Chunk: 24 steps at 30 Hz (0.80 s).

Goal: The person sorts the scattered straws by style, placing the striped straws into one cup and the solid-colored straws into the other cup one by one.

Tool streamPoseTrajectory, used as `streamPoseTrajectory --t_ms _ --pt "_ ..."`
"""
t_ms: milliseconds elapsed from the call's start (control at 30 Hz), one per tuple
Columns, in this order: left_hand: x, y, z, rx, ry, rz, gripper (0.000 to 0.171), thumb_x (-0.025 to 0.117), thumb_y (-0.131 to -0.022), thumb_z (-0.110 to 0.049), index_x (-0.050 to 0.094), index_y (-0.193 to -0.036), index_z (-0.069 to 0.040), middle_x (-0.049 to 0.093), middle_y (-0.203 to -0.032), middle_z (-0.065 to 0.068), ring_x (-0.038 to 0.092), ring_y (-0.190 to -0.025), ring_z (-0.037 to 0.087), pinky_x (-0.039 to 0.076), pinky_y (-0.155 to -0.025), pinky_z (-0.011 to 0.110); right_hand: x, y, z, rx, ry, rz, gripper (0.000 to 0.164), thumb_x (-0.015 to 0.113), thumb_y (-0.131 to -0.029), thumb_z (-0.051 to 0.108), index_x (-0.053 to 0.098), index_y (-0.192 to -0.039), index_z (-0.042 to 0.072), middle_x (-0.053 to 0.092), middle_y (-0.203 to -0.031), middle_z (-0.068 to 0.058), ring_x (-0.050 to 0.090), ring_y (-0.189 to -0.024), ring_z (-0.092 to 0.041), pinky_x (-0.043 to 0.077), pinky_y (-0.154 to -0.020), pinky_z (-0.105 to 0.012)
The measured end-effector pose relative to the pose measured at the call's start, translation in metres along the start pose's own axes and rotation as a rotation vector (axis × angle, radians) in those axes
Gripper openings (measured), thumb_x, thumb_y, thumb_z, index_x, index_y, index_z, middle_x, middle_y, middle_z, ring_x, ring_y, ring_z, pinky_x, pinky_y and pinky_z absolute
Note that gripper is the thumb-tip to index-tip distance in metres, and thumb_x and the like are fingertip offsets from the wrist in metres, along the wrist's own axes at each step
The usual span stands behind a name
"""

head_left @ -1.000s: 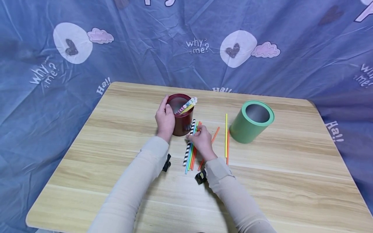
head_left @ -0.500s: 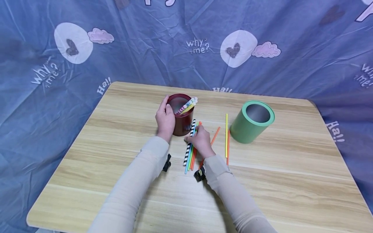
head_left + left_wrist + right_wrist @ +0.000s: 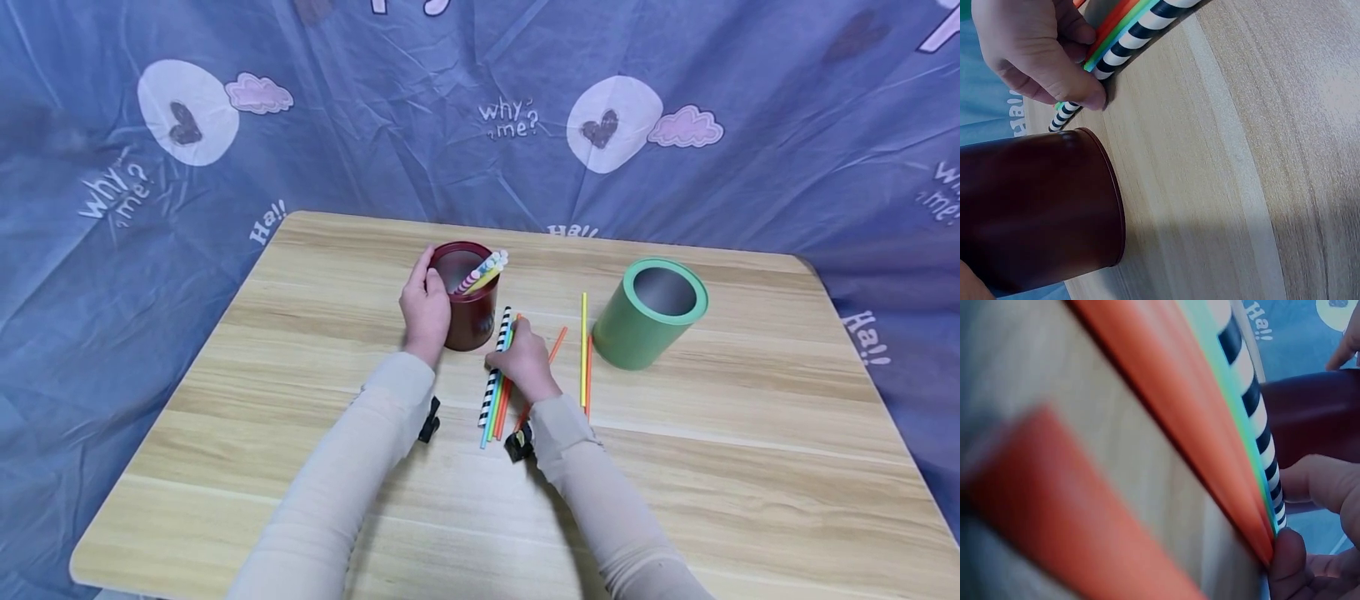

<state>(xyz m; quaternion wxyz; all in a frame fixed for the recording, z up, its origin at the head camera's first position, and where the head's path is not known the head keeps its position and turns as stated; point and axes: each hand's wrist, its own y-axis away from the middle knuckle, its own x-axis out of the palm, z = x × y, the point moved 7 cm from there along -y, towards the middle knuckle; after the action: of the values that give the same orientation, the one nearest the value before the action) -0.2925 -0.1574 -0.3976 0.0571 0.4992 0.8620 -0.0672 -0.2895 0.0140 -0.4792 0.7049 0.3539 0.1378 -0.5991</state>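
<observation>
A dark red canister (image 3: 471,325) stands upright on the table, with a few patterned straws (image 3: 483,271) leaning over its rim. My left hand (image 3: 425,308) holds its left side, thumb towards me and fingers at the rim. Just right of the canister, my right hand (image 3: 523,362) pinches a bundle of straws lying on the table. In the left wrist view the thumb presses the black-and-white striped straw (image 3: 1130,42), while the fingertips meet the orange straws (image 3: 1112,24) opposite. Green and blue straws lie between them.
A green canister (image 3: 633,329) stands further right. Beside it lie a yellow straw (image 3: 583,350) and an orange straw (image 3: 588,375). Another orange straw (image 3: 557,343) slants partly under my right arm. A patterned blue cloth (image 3: 420,150) hangs behind the table (image 3: 712,483).
My right hand shifted slightly left, then back right. The bundled straws slid a little right, away from the dark red canister. My left hand stayed put.
</observation>
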Motion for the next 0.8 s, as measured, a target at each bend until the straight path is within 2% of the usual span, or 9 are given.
streamPoseTrajectory --t_ms 133,267,533,633,800 --pt "0.0 0.0 -0.001 0.006 -0.002 -0.002 0.04 0.04 -0.098 -0.014 0.049 -0.136 -0.02 0.047 -0.139 0.002 0.04 -0.131 0.018 0.035 -0.107 0.032 -0.001 0.0 -0.001 -0.009 0.0 0.015 0.072 0.072 -0.071 0.019 0.035 -0.13 0.005 0.056 -0.096 -0.015 0.058 -0.075 -0.024 0.049 -0.061 -0.027" --pt "0.0 0.0 -0.001 0.009 0.001 0.001 0.04 0.039 -0.098 -0.014 0.049 -0.136 -0.02 0.047 -0.139 0.002 0.04 -0.131 0.017 0.035 -0.107 0.031 -0.003 0.0 -0.003 -0.029 -0.006 0.005 0.063 0.069 -0.072 0.018 0.037 -0.125 0.006 0.056 -0.092 -0.014 0.056 -0.073 -0.025 0.047 -0.058 -0.027" --pt "-0.001 -0.001 0.0 0.026 0.009 -0.016 0.039 0.04 -0.097 -0.013 0.051 -0.135 -0.018 0.049 -0.138 0.002 0.041 -0.13 0.016 0.034 -0.107 0.03 -0.01 -0.001 -0.009 -0.029 -0.016 -0.013 0.061 0.067 -0.074 0.02 0.039 -0.127 0.009 0.056 -0.102 -0.016 0.052 -0.085 -0.028 0.044 -0.071 -0.033" --pt "0.0 0.0 -0.001 0.019 0.005 -0.003 0.04 0.04 -0.098 -0.013 0.049 -0.136 -0.018 0.048 -0.139 0.002 0.04 -0.13 0.017 0.034 -0.107 0.031 -0.01 -0.001 -0.013 0.005 -0.056 0.017 0.057 0.067 -0.077 0.02 0.04 -0.125 0.009 0.056 -0.103 -0.015 0.052 -0.082 -0.026 0.043 -0.069 -0.032" --pt "0.0 0.0 0.0 -0.006 0.002 0.011 0.04 0.039 -0.098 -0.015 0.048 -0.137 -0.021 0.046 -0.14 0.001 0.039 -0.131 0.017 0.034 -0.108 0.032 -0.008 -0.003 -0.017 0.057 -0.211 0.083 0.051 0.065 -0.08 0.013 0.041 -0.124 0.009 0.054 -0.094 -0.011 0.053 -0.068 -0.018 0.045 -0.059 -0.026"
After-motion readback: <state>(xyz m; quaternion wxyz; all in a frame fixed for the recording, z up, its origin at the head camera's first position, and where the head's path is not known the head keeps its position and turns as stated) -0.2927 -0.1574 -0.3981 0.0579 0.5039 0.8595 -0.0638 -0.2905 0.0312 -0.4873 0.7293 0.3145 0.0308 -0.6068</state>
